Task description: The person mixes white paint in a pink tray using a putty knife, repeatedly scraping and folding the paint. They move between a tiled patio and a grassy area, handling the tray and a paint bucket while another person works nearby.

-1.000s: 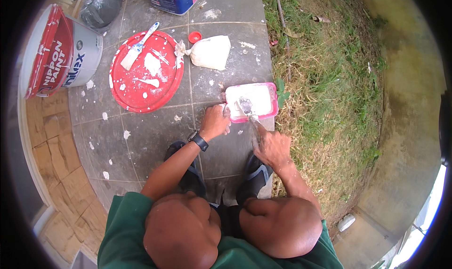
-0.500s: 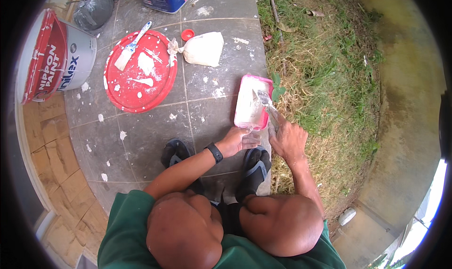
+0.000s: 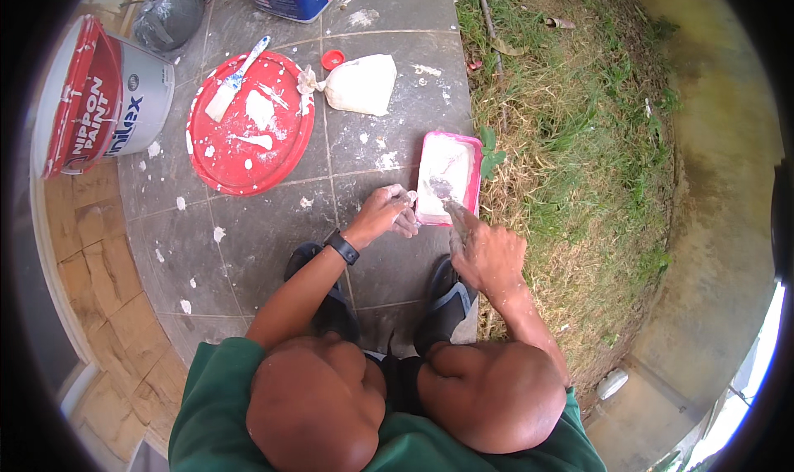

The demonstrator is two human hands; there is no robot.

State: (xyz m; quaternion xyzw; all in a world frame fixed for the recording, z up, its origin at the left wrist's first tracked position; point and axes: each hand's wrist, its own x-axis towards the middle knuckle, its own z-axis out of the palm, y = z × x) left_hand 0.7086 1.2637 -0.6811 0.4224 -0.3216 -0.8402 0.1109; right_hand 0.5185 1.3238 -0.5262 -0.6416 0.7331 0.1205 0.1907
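Observation:
A pink rectangular tub (image 3: 475,174) of white paste (image 3: 442,159) sits at the right edge of the tiled floor. My right hand (image 3: 488,255) grips a putty knife (image 3: 441,188), its blade down in the paste and its handle mostly covered by the fingers. Beside the tub's lower left side is my left hand (image 3: 385,213), fingers curled together and smeared white. A whitish bit shows at its fingertips, too small to name. Whether those fingertips touch the tub's rim, I cannot tell.
On the left lie a red bucket lid (image 3: 273,162) with a paintbrush (image 3: 238,79) on it, a tied bag of white powder (image 3: 361,85), a small red cap (image 3: 332,59) and a tipped bucket (image 3: 145,92). A blue container (image 3: 310,1) stands behind. Grass (image 3: 562,166) borders the tiles.
My left hand has moved from the tub's near end up and left to its side, its fingers now curled. The putty knife has come nearer to me in the paste.

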